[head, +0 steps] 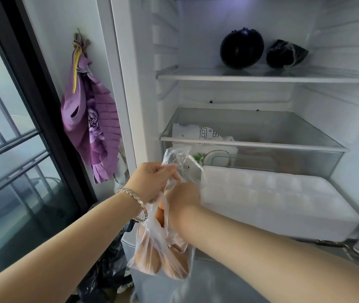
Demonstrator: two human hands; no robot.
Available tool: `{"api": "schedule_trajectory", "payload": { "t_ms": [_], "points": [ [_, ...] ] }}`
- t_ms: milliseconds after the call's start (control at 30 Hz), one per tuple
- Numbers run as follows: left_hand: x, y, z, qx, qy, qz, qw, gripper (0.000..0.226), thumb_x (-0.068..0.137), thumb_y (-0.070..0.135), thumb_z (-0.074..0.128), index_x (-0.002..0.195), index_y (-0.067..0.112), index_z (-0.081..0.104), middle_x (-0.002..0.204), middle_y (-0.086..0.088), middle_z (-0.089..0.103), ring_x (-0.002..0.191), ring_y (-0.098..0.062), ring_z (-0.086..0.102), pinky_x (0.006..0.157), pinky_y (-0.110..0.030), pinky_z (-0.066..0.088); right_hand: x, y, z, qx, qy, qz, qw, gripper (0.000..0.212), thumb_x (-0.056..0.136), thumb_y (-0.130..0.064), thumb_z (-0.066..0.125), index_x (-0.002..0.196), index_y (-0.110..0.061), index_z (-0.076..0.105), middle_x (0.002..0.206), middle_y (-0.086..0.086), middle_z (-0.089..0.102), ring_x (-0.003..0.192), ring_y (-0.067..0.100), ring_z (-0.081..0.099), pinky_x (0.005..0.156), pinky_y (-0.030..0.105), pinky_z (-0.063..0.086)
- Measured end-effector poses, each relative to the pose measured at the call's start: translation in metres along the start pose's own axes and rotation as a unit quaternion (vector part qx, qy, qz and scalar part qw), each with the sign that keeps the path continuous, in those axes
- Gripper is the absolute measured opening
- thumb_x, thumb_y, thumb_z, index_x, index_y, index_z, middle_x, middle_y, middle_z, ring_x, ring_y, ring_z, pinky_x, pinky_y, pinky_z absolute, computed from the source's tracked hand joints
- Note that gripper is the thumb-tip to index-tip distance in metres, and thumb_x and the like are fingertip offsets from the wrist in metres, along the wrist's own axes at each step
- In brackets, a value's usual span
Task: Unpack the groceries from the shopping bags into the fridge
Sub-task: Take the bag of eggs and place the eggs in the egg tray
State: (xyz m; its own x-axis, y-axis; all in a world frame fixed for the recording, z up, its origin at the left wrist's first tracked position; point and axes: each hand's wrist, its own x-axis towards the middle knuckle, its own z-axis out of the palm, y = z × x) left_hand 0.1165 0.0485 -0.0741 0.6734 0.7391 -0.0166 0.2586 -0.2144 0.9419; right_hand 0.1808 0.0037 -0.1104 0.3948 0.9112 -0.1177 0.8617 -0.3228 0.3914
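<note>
Two hands at the open fridge (130,106): left hand (152,182) fingers (170,170) clench the crinkly clear bag (152,243) of brown eggs (150,258) just below the drawer (261,147). Right hand (183,199) dips inside, its fingers hidden, so its grip cannot be told. White pack (198,133) shows Chinese characters.

The bag (159,241) is thin, clear, crinkled plastic. The eggplant (242,48) has smooth, glossy skin; the vegetable (282,59) beside it wears wrinkled film (295,51). The shelf (261,78) is smooth glass, the tray (283,204) frosted white plastic, the bracelet (139,201) shiny metal, the apron (95,127) matt cloth.

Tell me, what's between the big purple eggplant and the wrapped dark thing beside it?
Nothing: in the head view only a narrow strip of bare shelf separates the eggplant from the wrapped thing.
</note>
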Motion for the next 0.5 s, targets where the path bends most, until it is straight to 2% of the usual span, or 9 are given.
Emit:
{"api": "schedule_trajectory", "payload": {
  "t_ms": [100,133,233,267,300,400,500],
  "points": [
    [0.001,-0.005,-0.002,-0.008,0.004,-0.01,1.0,0.034,0.093,0.029,0.054,0.064,0.015,0.065,0.035,0.006,0.029,0.026,-0.008,0.022,0.032,-0.013,0.022,-0.001,-0.002,-0.004,-0.009,-0.021,-0.002,1.0,0.04,0.095,-0.013,0.04,0.134,-0.004,0.043,0.124,0.009,0.055,0.104,0.023,0.06,0.061,0.027,0.045],
    [0.001,-0.006,-0.003,-0.014,0.006,-0.013,1.0,0.033,0.093,0.028,0.054,0.065,0.014,0.066,0.035,0.007,0.029,0.026,-0.008,0.022,0.032,-0.013,0.022,-0.001,0.001,-0.006,-0.008,-0.017,-0.013,1.0,0.043,0.095,-0.013,0.042,0.137,-0.004,0.038,0.13,0.01,0.052,0.108,0.024,0.059,0.065,0.029,0.048],
    [0.002,-0.01,-0.005,-0.031,0.011,-0.017,0.999,0.031,0.094,0.025,0.053,0.069,0.012,0.067,0.034,0.007,0.028,0.026,-0.007,0.021,0.031,-0.013,0.021,-0.008,0.014,-0.013,0.004,-0.007,-0.058,0.998,0.057,0.097,-0.011,0.043,0.147,-0.002,0.017,0.148,0.008,0.031,0.128,0.026,0.043,0.093,0.032,0.047],
    [0.003,-0.012,-0.004,-0.03,0.012,-0.015,0.999,0.031,0.094,0.025,0.053,0.068,0.013,0.067,0.035,0.007,0.028,0.026,-0.008,0.022,0.032,-0.013,0.021,-0.008,0.017,-0.012,0.003,-0.006,-0.062,0.998,0.057,0.097,-0.01,0.042,0.147,-0.003,0.016,0.148,0.007,0.03,0.13,0.025,0.041,0.094,0.032,0.046],
    [0.004,-0.013,-0.003,-0.03,0.014,-0.013,0.999,0.032,0.094,0.026,0.054,0.067,0.014,0.067,0.035,0.007,0.029,0.026,-0.008,0.022,0.032,-0.014,0.022,-0.007,0.016,-0.01,-0.005,0.001,-0.059,0.998,0.056,0.096,-0.009,0.043,0.146,-0.003,0.018,0.143,0.007,0.036,0.128,0.025,0.043,0.091,0.031,0.047],
    [0.008,-0.015,0.001,-0.042,0.018,-0.013,0.999,0.033,0.094,0.025,0.053,0.065,0.014,0.066,0.034,0.006,0.03,0.026,-0.008,0.023,0.032,-0.012,0.021,0.002,0.008,0.001,-0.034,0.018,-0.028,0.999,0.038,0.094,-0.009,0.045,0.132,-0.005,0.043,0.115,0.007,0.054,0.106,0.024,0.057,0.072,0.028,0.044],
    [0.011,-0.017,0.003,-0.053,0.023,-0.015,0.998,0.033,0.094,0.023,0.053,0.065,0.015,0.066,0.032,0.007,0.028,0.024,-0.008,0.022,0.032,-0.01,0.02,0.011,0.003,0.008,-0.033,-0.01,-0.002,0.999,0.027,0.095,-0.006,0.042,0.119,-0.003,0.052,0.109,0.009,0.058,0.101,0.026,0.06,0.068,0.029,0.044]
  ]
}}
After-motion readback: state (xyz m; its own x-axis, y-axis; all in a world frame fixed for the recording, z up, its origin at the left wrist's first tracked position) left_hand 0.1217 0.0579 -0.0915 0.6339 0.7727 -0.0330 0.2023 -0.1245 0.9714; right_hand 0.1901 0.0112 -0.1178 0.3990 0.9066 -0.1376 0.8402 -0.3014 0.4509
